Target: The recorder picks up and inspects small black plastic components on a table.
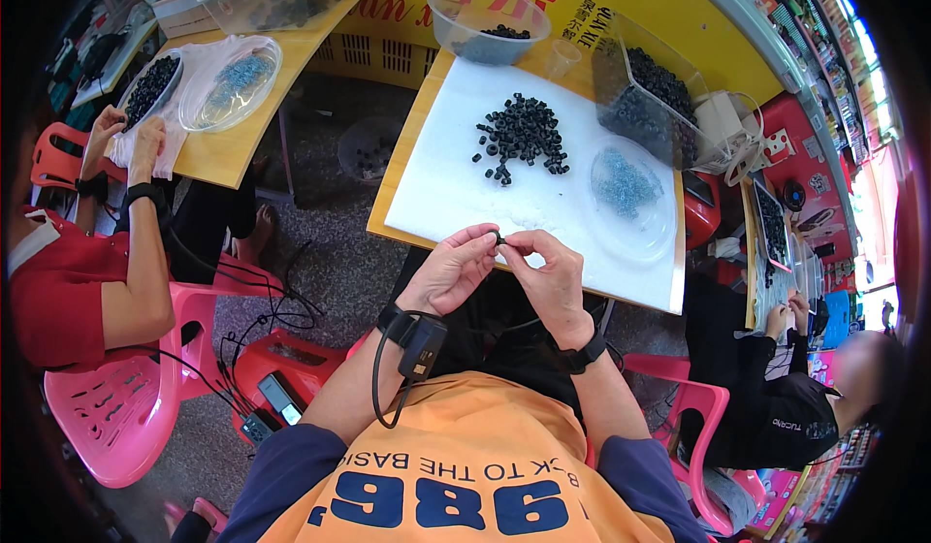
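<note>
My left hand (456, 270) and my right hand (546, 276) meet over the near edge of the white board. Pinched between their fingertips is a small black cylindrical part (499, 239); most of it is hidden by the fingers. Beyond my hands lies a loose pile of small black cylindrical parts (524, 131). To the right of the pile, a clear round plate (655, 238) holds tiny translucent bluish pieces (624, 182).
A clear bin (621, 58) of black parts stands at the back right, near a clear bowl (456, 24) and a small cup (562, 58). People work at tables on both sides. Pink chairs (126, 407) and cables (228, 359) are around me.
</note>
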A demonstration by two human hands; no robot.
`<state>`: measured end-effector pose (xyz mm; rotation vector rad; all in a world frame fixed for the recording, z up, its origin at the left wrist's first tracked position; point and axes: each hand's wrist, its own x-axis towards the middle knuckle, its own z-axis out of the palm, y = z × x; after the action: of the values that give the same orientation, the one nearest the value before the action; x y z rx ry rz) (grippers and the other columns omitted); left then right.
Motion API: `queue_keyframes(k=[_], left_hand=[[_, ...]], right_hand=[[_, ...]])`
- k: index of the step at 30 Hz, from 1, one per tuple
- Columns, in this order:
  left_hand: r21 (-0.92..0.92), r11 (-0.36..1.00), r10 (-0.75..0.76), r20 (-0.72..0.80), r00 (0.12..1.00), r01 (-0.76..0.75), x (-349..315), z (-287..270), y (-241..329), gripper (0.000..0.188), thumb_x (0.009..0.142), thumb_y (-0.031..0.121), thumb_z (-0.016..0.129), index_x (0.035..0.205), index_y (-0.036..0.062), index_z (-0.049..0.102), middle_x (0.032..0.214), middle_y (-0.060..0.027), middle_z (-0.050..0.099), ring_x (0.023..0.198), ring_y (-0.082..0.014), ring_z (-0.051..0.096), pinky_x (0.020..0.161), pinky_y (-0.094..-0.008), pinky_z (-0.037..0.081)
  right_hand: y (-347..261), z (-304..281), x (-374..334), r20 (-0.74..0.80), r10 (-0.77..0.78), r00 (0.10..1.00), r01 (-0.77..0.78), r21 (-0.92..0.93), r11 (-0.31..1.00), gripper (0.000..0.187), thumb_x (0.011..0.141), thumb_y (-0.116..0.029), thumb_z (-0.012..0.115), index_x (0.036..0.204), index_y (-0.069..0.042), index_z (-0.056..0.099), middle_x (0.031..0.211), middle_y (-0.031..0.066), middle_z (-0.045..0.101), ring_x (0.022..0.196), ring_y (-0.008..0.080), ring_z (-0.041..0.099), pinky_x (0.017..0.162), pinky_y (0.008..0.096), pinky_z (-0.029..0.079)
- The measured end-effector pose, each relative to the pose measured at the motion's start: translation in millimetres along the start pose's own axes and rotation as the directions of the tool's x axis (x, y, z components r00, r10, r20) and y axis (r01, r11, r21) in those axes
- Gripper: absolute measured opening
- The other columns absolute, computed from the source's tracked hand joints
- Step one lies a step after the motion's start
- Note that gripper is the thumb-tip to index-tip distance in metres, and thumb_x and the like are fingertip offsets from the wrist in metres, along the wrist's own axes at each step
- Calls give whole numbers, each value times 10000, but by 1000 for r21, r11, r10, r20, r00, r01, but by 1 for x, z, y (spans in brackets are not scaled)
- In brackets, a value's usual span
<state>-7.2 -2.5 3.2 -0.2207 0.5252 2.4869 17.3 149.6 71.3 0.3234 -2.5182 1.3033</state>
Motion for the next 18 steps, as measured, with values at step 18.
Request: queue_keyframes(k=[18], left_hand=[[19,999,-51,2,999,51,-3,4,6,219,943,113,622,1131,0,629,939,-31,660,804,-73,621,731,-178,533]], right_hand=[[-2,-4,4,34,35,999,-38,102,994,184,733,-8,772,888,-39,679,840,41,660,722,135,591,627,255,477]])
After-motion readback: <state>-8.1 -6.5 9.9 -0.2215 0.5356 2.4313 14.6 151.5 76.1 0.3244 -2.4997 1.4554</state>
